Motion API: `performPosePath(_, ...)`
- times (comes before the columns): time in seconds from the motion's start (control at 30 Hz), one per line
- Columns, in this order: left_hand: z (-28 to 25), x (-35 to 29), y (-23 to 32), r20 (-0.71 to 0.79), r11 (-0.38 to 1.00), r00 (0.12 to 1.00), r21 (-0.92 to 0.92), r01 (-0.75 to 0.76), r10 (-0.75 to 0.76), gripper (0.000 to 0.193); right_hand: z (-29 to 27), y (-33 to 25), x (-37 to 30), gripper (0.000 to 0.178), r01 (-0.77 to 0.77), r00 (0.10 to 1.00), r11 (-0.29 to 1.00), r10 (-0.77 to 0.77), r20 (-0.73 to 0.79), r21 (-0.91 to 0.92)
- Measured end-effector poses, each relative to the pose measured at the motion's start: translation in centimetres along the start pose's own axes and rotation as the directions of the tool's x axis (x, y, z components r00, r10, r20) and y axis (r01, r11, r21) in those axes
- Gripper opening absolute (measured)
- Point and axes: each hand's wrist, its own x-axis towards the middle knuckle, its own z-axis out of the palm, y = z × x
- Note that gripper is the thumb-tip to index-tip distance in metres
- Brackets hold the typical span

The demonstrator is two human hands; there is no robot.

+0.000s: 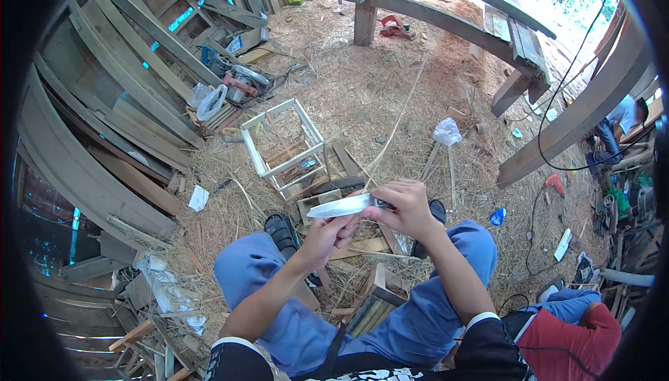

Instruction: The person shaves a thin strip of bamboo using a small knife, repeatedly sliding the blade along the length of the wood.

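Note:
In front of my knees, both hands meet around a bright, pale flat piece (340, 207) that tapers toward its left end. My left hand (327, 238) is closed under it, fingers wrapped around its lower side. My right hand (404, 207) is closed at its right end, where a small dark part shows by the thumb. Glare hides whether the piece is a blade or wood. From between the hands a long thin tan strip (397, 127) runs up and away across the floor. Beyond the hands stands a pale wooden frame (284, 174).
Straw and shavings cover the floor. Planks (104, 102) lean along the left, near power tools (240, 83). A heavy wooden bench (432, 15) stands ahead. At right are a crumpled plastic bag (447, 131), a post (585, 109), a person in red (571, 339) and another person (617, 127).

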Motion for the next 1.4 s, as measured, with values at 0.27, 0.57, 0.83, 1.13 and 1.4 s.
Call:
performPosePath(0.27,1.5,-1.6,-0.9,0.007,0.991,0.998,0.118,0.061,-0.062,0.041,-4.4,4.2,0.8,0.028,-0.356,0.906,0.911,0.281,-0.318,-0.207)
performPosePath(0.57,0.1,-0.2,-0.2,-0.092,0.998,0.995,-0.054,0.036,-0.041,0.045,0.5,0.7,-0.6,0.031,-0.011,0.997,0.998,0.016,0.07,-0.067)
performPosePath(0.83,0.5,-0.3,0.3,-0.074,0.997,0.996,-0.054,0.052,-0.056,0.051,-0.2,0.4,0.0,0.033,0.003,0.997,0.996,0.004,0.079,-0.088)
performPosePath(1.13,1.7,-1.5,0.0,-0.026,0.999,0.998,0.016,0.05,-0.05,0.046,-4.6,4.3,-0.1,0.032,-0.377,0.907,0.908,0.322,-0.27,-0.185)
performPosePath(1.4,0.2,-0.8,-0.8,-0.061,0.978,0.994,0.195,-0.076,0.089,0.041,-2.2,2.2,-0.8,0.031,-0.173,0.969,0.961,0.127,-0.211,-0.216)
